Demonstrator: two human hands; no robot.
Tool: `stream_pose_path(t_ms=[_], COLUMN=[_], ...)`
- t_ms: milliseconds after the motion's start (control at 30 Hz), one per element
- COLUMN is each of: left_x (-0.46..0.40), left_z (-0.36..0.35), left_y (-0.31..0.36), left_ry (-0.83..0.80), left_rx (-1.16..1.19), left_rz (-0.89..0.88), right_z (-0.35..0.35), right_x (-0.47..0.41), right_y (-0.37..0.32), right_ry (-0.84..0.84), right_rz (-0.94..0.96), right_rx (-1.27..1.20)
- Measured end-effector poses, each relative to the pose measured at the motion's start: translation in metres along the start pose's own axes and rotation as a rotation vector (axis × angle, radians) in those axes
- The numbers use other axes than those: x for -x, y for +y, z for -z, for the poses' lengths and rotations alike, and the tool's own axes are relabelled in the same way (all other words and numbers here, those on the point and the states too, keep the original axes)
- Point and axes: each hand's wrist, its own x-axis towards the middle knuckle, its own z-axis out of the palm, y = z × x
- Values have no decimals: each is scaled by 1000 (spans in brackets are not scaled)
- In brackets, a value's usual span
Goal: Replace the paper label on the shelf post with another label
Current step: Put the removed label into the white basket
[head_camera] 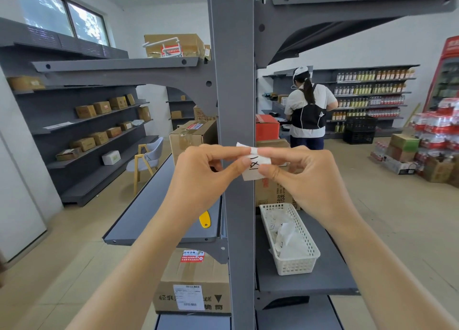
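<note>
A small white paper label [253,165] with black handwritten marks is held in front of the grey shelf post [234,81] at chest height. My left hand [206,173] pinches its left edge between thumb and forefinger. My right hand [303,173] pinches its right side, thumb below and forefinger on top. The paper looks creased and folded at the top. Whether it touches the post I cannot tell. A white perforated basket [301,262] on the right shelf holds several more white paper slips.
A yellow tool [205,220] lies on the left grey shelf [139,218]. Cardboard boxes [193,280] sit on the shelves behind and below. A person [308,111] stands at the far shelves with their back turned. Stacked bottle packs [432,136] fill the right floor.
</note>
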Motion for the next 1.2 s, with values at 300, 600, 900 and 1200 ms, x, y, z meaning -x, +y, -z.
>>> stream_pose_path(t_ms=[300, 600, 900, 1200], left_x=[3, -1, -7, -14], left_z=[-20, -33, -58, -100], left_y=[3, 12, 11, 12], left_ry=[-1, -104, -82, -335], left_rx=[-351, 204, 246, 279], left_rz=[-162, 189, 252, 101], right_z=[3, 13, 42, 58], right_x=[-1, 0, 1, 3], right_y=[-5, -10, 8, 40], right_ry=[81, 149, -154, 93], right_rz=[8, -71, -360, -292], right_rx=[236, 93, -323, 8])
